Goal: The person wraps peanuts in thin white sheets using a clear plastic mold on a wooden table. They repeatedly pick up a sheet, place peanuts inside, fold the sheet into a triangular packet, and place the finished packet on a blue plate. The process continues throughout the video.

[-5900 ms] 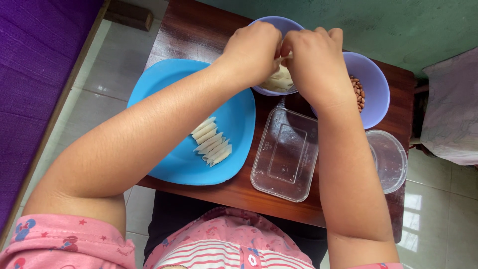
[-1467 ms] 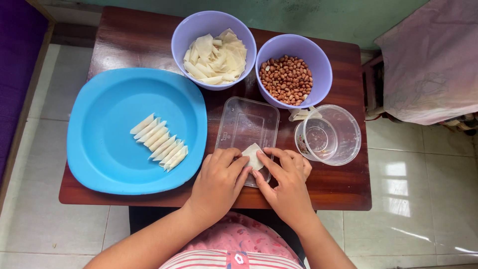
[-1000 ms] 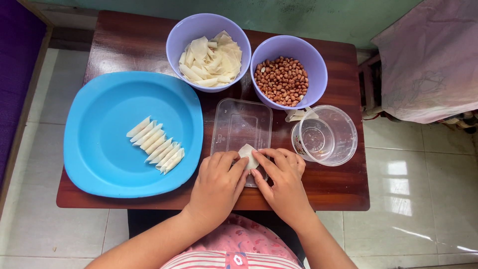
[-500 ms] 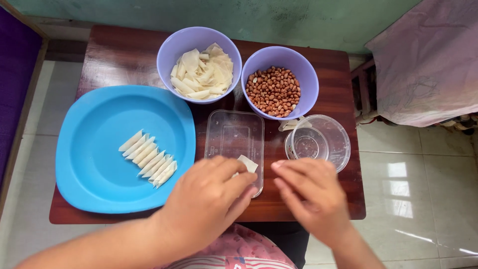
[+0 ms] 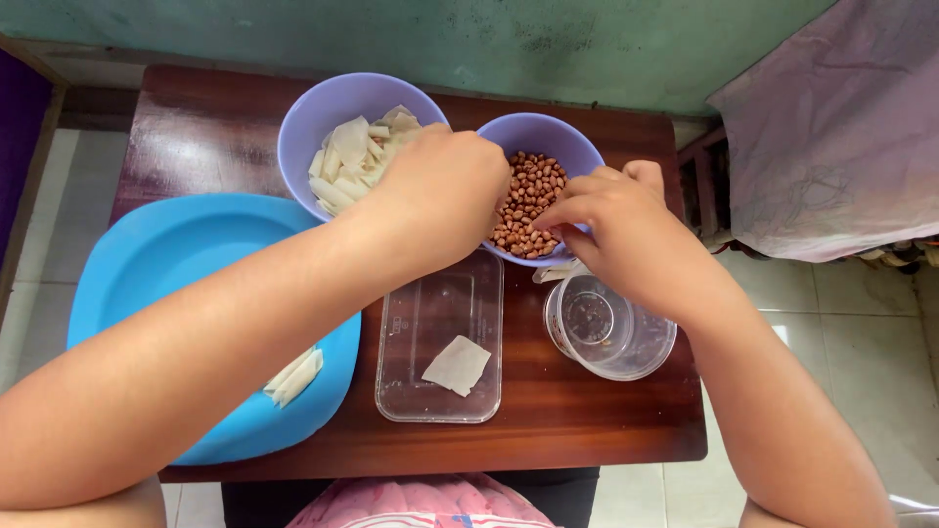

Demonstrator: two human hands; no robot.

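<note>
On your left, a big blue plate (image 5: 166, 254) sits at the table's near-left corner, and a few pale rolled sticks (image 5: 293, 374) peek out on its near side. Just right of it, you've got a clear rectangular tray (image 5: 411, 403) with one flat pale square sheet (image 5: 457, 365) lying inside. Further right stands a round clear tub (image 5: 611, 332). All of it rests on a dark wooden table (image 5: 196, 127). Far right, a pinkish cloth (image 5: 831, 137) hangs over pale floor tiles (image 5: 861, 352); a green wall (image 5: 489, 39) runs along the far side.
</note>
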